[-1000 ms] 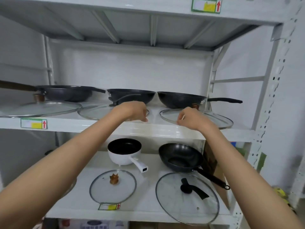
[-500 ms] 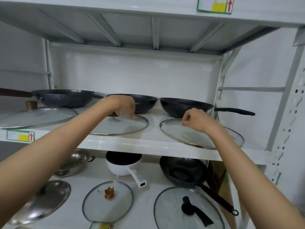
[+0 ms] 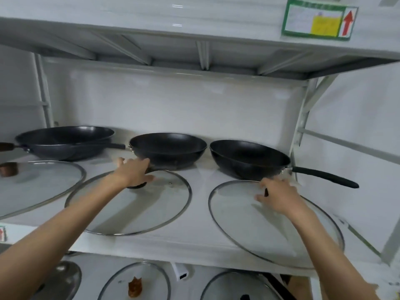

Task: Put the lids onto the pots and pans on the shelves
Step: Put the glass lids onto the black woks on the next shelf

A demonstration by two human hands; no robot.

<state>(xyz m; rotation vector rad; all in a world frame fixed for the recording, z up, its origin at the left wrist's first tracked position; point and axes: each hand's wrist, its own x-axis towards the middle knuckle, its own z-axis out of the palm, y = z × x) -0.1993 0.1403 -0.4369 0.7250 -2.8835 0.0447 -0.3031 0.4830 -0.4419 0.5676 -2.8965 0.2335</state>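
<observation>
Overhead, white metal shelf (image 3: 194, 241), labelled.

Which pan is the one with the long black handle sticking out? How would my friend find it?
Look at the white shelf holding three black pans. It is the right pan, behind the glass lid under the right hand. Only its black handle pokes out rightwards.

Head view, close, facing shelf (image 3: 194, 241)

White shelf (image 3: 194, 241), three black pans (image 3: 168, 148), clear glass lids (image 3: 134, 211) with silver rims, brown knob (image 3: 8, 168) on left lid, black pan handle (image 3: 324, 176), green-bordered label (image 3: 319, 19) with yellow patch and red arrow
</observation>
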